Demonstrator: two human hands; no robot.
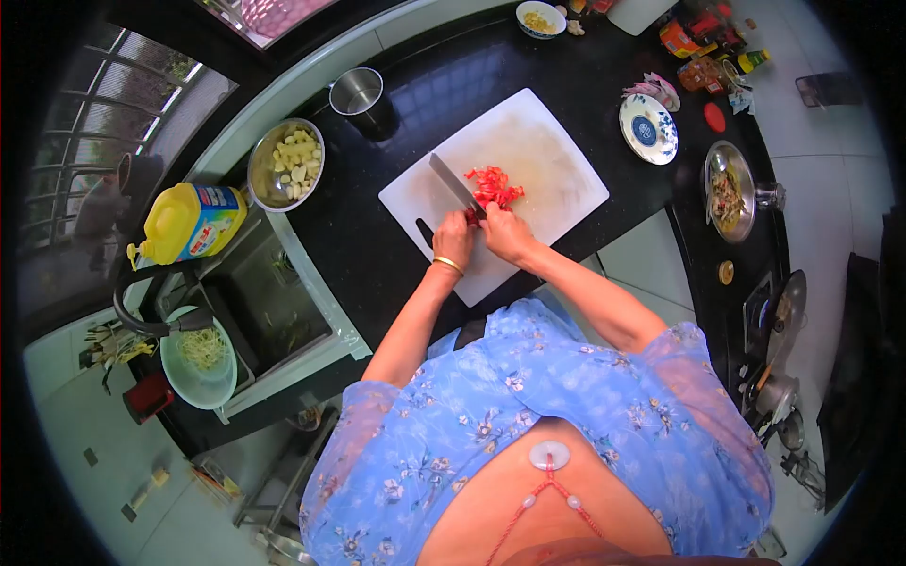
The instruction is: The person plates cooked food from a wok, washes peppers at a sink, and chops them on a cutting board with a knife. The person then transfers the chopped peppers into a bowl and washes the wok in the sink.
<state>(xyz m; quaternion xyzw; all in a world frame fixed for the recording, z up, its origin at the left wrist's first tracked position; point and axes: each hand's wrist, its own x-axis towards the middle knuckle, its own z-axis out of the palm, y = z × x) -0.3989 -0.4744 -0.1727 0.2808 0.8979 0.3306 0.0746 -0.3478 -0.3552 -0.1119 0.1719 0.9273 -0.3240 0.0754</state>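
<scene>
On the white cutting board (552, 165) lies a small heap of chopped red pepper (491, 181). My right hand (508, 233) is closed at the near end of a kitchen knife (451, 177), its blade slanting away to the upper left beside the heap. The knife's handle is hidden in that hand. Close on the blade's left side, my left hand (453, 236) has its fingers curled on the board around a bit of red pepper, mostly covered by the fingers. Both hands nearly touch.
Left of the board stand a metal cup (363, 108), a bowl of garlic cloves (295, 165), a yellow jug (184, 224) and a sink holding a colander of sprouts (225, 377). To the right are a patterned plate (649, 130), a metal dish of food (727, 193) and jars.
</scene>
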